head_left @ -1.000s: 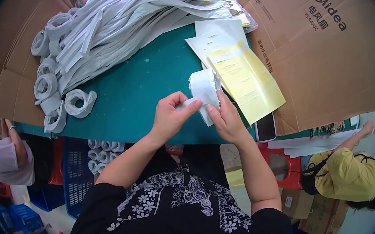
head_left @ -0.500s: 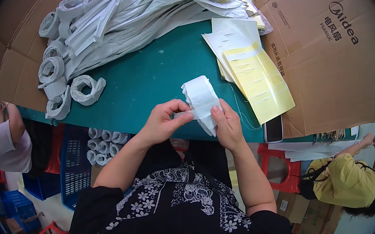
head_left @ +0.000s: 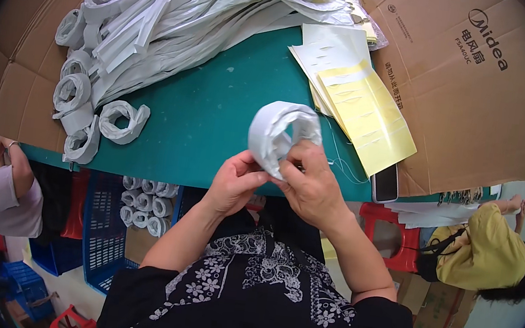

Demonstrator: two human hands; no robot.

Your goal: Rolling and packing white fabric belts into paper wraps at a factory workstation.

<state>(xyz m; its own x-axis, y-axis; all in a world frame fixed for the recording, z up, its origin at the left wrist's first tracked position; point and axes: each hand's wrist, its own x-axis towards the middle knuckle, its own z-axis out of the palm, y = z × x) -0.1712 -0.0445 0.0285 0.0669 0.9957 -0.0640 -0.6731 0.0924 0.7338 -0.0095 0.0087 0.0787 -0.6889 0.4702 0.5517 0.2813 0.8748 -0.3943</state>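
A coiled white strip, wound into a ring, is held up over the table's near edge, its open middle now showing. My right hand grips its lower right side, fingers curled into the hole. Against the lower left edge of the ring, my left hand pinches with thumb and fingers. Whether the ring is paper or cloth I cannot tell. Another white coil lies apart on the green table to the left, beside several more coils.
A heap of long white strips covers the far left. Yellow and white label sheets lie at right, near a phone. Cardboard stands on both sides. A blue crate is below left; people sit at either side.
The coil has been turned, so its hole now faces me instead of its outer band. My right hand has shifted from its outer side to inside the ring.
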